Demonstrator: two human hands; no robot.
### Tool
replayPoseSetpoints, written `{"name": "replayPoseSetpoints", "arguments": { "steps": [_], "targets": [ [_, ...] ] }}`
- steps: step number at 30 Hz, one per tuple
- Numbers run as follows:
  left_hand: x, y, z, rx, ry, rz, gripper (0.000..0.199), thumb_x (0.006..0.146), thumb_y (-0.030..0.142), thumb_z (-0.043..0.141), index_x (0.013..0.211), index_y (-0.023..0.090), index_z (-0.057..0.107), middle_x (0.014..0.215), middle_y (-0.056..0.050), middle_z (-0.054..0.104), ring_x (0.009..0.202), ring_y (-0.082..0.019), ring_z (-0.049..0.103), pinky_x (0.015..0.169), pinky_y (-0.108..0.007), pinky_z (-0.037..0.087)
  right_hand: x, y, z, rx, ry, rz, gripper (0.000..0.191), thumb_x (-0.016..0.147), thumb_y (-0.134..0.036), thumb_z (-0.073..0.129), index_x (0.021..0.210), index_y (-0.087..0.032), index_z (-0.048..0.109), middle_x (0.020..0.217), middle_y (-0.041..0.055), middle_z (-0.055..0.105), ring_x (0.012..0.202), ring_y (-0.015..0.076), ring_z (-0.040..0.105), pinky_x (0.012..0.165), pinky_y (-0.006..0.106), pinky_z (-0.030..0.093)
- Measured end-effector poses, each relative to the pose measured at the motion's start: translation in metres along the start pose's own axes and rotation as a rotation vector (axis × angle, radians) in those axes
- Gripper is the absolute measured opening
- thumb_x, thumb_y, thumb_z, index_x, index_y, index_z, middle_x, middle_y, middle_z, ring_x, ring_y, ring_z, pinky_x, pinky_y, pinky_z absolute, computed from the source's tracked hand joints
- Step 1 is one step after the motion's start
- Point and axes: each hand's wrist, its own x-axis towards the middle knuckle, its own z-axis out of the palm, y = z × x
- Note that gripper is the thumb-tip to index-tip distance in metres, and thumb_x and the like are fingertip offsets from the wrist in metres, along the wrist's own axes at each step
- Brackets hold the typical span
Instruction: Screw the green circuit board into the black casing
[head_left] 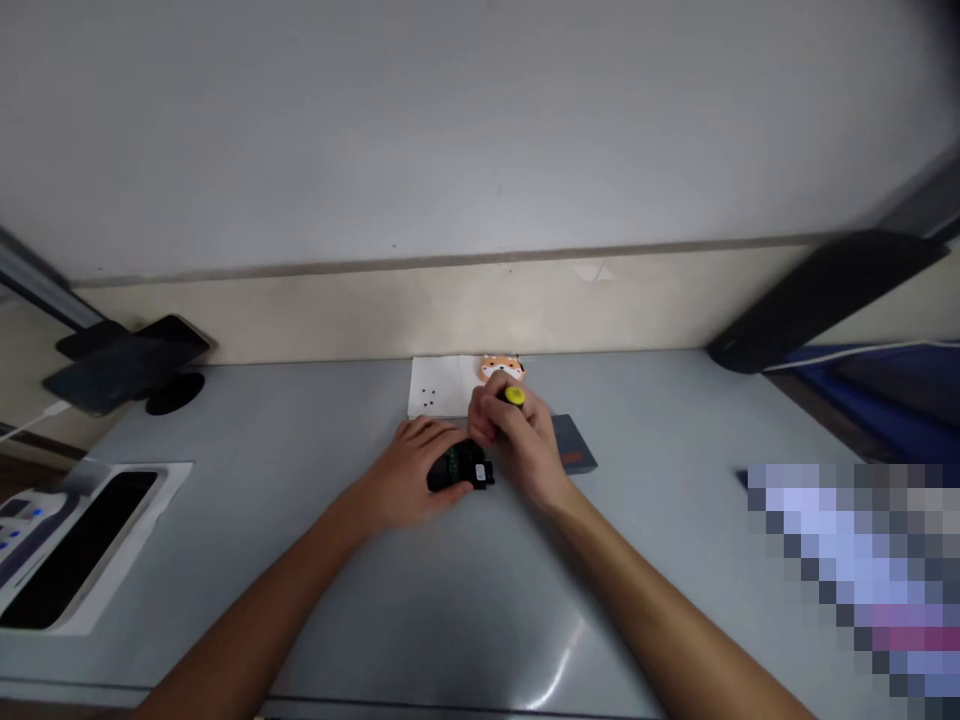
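"What's in the middle of it all?"

"A black device (454,466) with some green showing on it, near the centre of the worktop (450,620). Whether it rests there or is held just above, I can't tell."

"And the left hand (411,472)?"

"Its grip is closed around the device, fingers over the far side, thumb along the near side."

"The right hand (521,432)?"

"Just beside it, fingers curled about a dark tool with a yellow end (514,396) facing up. The tool's tip is hidden, so I can't say whether it touches the device."

"What lies around them?"

"Beyond the hands, a white sheet (455,388) bearing a few small dark bits (424,391). At its right edge sits an orange-and-white animal-face item (492,365), partly covered by the right hand. A dark flat box (574,440) with a reddish mark lies beside the right wrist."

"Farther out?"

"To the left, a dark slab on a stand (135,365), and nearer, a long black-faced object (86,545) on white backing. At far right, a black column (817,300) leans by the wall."
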Motion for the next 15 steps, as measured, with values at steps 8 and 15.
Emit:
{"name": "replayPoseSetpoints", "arguments": {
  "steps": [8,15],
  "targets": [
    [0.0010,0.0016,-0.0006,0.006,0.007,-0.001,0.041,0.085,0.028,0.074,0.123,0.029,0.060,0.130,0.000,0.065,0.123,-0.027,0.052,0.110,-0.045,0.040,-0.0073,-0.0051,0.0020,-0.099,-0.022,0.033,0.041,0.100,-0.044,0.057,0.070,-0.023,0.039,0.060,-0.0052,0.035,0.055,0.0108,0.028,0.053,0.030,0.022],
    [0.0001,-0.0006,0.0020,0.016,0.024,0.015,0.051,0.084,0.029,0.075,0.131,0.029,0.055,0.134,-0.002,0.063,0.124,-0.026,0.052,0.112,-0.046,0.040,-0.0006,-0.0017,-0.0009,-0.063,-0.008,-0.017,0.036,0.102,-0.056,0.045,0.101,-0.026,0.064,0.072,-0.0014,0.046,0.065,0.0147,0.042,0.062,0.031,0.034]
  ]
}}
